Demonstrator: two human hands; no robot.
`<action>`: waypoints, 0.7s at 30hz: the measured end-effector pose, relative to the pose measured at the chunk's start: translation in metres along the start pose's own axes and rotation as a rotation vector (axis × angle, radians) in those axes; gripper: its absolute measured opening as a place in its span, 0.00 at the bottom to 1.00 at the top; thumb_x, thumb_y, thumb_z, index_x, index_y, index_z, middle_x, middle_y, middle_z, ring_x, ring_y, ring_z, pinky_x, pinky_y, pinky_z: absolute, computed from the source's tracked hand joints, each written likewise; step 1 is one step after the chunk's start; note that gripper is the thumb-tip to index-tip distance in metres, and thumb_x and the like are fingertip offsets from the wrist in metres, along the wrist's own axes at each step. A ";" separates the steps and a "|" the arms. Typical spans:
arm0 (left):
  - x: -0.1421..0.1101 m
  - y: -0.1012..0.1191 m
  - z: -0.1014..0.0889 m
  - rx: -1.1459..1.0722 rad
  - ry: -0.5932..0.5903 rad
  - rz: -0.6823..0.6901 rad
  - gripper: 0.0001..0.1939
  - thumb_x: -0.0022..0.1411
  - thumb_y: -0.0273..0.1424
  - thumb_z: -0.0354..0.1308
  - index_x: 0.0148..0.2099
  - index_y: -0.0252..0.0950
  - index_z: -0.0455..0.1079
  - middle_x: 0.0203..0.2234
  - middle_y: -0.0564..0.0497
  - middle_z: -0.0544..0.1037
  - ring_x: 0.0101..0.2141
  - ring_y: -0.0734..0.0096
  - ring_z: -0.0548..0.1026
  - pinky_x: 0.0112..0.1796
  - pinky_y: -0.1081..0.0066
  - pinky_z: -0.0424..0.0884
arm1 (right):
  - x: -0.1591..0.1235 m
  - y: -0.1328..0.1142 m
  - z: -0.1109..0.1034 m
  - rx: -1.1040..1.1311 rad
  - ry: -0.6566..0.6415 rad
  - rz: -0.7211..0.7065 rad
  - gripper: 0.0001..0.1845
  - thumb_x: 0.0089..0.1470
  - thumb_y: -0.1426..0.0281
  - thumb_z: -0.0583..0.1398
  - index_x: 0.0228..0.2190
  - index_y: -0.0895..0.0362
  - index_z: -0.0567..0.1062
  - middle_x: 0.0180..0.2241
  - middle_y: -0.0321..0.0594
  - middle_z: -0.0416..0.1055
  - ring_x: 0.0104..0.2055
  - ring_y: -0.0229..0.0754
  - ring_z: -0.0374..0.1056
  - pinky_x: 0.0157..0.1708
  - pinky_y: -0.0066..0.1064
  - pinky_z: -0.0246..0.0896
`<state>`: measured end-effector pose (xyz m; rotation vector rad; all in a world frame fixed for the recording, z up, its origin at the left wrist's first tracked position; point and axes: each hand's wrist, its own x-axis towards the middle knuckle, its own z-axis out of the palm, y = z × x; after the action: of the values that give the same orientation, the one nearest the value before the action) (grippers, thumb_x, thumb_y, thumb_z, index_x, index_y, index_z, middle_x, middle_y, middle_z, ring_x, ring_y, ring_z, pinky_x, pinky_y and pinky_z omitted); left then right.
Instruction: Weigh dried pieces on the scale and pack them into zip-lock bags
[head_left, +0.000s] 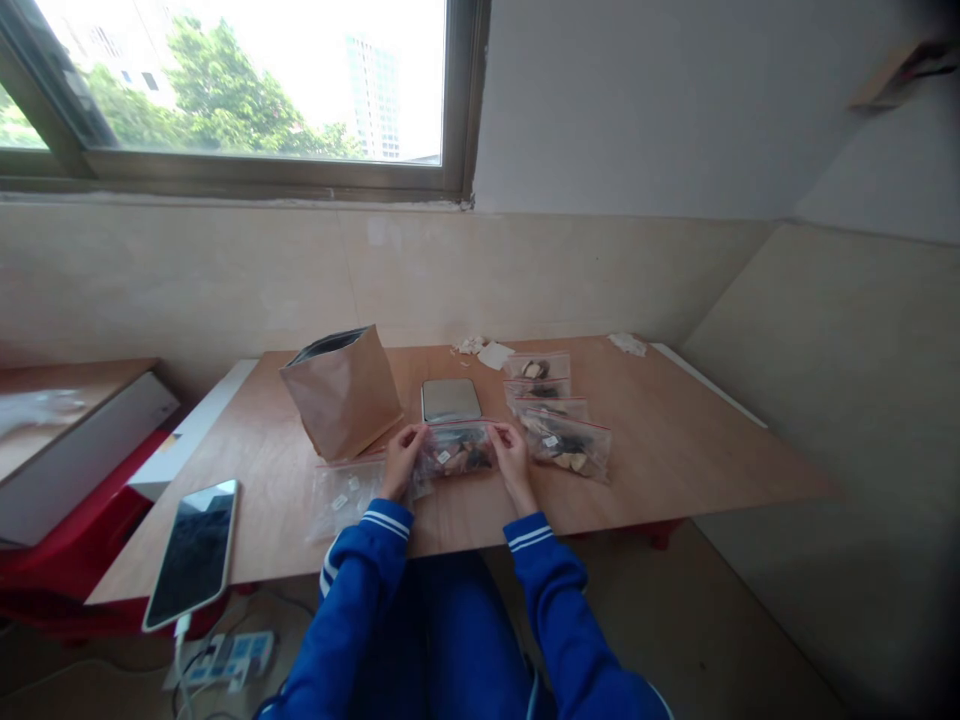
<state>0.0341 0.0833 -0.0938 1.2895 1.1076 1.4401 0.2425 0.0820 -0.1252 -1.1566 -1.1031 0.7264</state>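
Note:
Between my hands, near the front of the table, is a clear zip bag [457, 455] with a red seal line, a small white label and dark and pale dried pieces inside. My left hand [403, 458] pinches its upper left corner. At the upper right corner, my right hand [511, 455] has its fingers closed on the bag. Just behind it lies a small flat scale [450, 400]. Flat clear bags with small labels [341, 497] lie beside my left wrist. To the right, several filled zip bags [574, 447] overlap in a row.
An open brown paper bag [345, 395] stands at the left. Pale scraps [495, 355] lie towards the back, with crumpled white material [627, 344] at back right. A phone [193, 555] with a cable is at the left front. Behind the table [675, 440] rises a wall.

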 end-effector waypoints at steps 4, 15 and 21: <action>-0.001 -0.001 -0.001 -0.016 -0.045 -0.014 0.18 0.55 0.45 0.60 0.35 0.33 0.76 0.29 0.48 0.78 0.32 0.68 0.73 0.37 0.71 0.67 | 0.001 0.000 -0.001 0.002 0.031 0.023 0.22 0.52 0.52 0.59 0.34 0.58 0.74 0.29 0.40 0.74 0.29 0.41 0.69 0.32 0.31 0.65; 0.000 -0.007 -0.004 0.116 -0.025 0.043 0.20 0.60 0.45 0.55 0.40 0.33 0.77 0.38 0.44 0.80 0.41 0.60 0.75 0.44 0.66 0.67 | 0.001 -0.001 -0.001 -0.078 0.121 -0.022 0.25 0.54 0.50 0.56 0.35 0.59 0.77 0.36 0.48 0.78 0.40 0.49 0.72 0.43 0.39 0.65; -0.003 -0.005 -0.002 0.233 0.061 0.093 0.19 0.61 0.45 0.53 0.39 0.35 0.76 0.34 0.47 0.79 0.36 0.64 0.75 0.39 0.69 0.67 | 0.001 0.004 -0.003 -0.121 0.086 -0.045 0.23 0.57 0.51 0.53 0.35 0.58 0.76 0.32 0.45 0.77 0.34 0.46 0.71 0.39 0.37 0.66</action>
<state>0.0326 0.0816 -0.0993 1.4850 1.3012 1.4588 0.2458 0.0827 -0.1285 -1.2502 -1.1087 0.5760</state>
